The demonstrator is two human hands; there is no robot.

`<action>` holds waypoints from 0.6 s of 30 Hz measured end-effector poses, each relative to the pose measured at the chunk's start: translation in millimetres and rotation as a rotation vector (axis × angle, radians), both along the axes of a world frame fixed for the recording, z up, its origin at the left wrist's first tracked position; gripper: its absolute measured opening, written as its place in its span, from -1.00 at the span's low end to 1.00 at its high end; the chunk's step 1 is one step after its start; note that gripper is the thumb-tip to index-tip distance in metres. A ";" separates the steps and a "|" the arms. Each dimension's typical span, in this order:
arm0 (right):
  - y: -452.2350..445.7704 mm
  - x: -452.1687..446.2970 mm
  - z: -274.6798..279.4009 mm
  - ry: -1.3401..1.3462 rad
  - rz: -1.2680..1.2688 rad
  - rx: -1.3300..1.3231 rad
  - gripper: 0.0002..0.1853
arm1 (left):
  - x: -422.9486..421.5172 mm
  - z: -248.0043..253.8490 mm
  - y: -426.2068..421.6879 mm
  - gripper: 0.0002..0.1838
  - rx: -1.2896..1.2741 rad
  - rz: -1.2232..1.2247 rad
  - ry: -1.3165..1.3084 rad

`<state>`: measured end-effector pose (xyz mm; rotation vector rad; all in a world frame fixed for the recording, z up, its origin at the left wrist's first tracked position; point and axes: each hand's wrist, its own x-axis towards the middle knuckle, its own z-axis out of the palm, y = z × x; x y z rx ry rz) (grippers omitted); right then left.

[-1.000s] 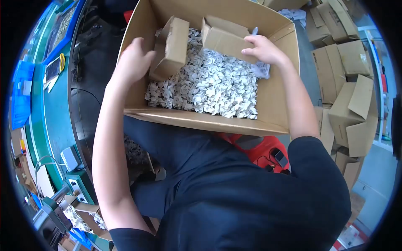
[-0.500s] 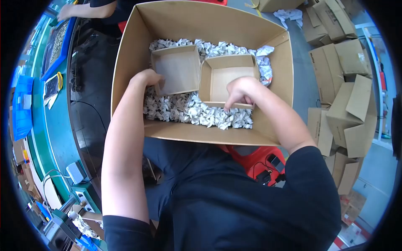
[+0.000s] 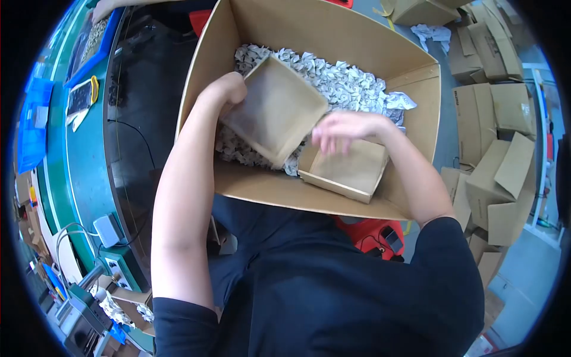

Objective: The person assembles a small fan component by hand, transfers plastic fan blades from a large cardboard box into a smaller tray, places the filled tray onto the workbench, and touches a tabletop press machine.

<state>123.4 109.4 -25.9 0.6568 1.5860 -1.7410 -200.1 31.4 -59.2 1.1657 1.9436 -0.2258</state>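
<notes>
My left hand (image 3: 230,90) is closed on the left edge of a shallow cardboard tray (image 3: 279,107), which sits turned and tilted, slightly blurred. My right hand (image 3: 345,131), its fingers loosely apart and smeared by motion, hangs near that tray's right corner and over a second cardboard tray (image 3: 351,168). This second tray rests at the near right inside a large open cardboard box (image 3: 333,30). Crumpled white paper pieces (image 3: 339,86) cover the box's bottom around both trays.
A crumpled paper wad (image 3: 399,101) lies at the box's right side. Cardboard boxes (image 3: 491,113) pile up on the right. A green workbench (image 3: 89,178) with a blue bin (image 3: 35,125) runs along the left. Another person's arm (image 3: 110,6) reaches over a blue tray (image 3: 89,47).
The left tray has turned and lifted, with my left hand on its edge. The second tray has shifted toward me and right. My right hand has left its near edge. The large box appears rotated.
</notes>
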 end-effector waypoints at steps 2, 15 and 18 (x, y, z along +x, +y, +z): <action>17.3 0.2 -21.5 0.219 -0.290 0.177 -0.62 | 7.7 -5.1 -10.4 -0.64 -0.029 -0.035 0.015; 141.2 38.2 -217.5 -0.362 -0.561 2.013 -0.16 | 39.1 -0.7 -19.2 -0.63 -0.209 -0.166 0.271; 133.8 37.2 -160.4 -0.177 -0.624 1.470 -0.18 | 59.5 39.0 -7.2 -0.62 -0.295 -0.308 0.388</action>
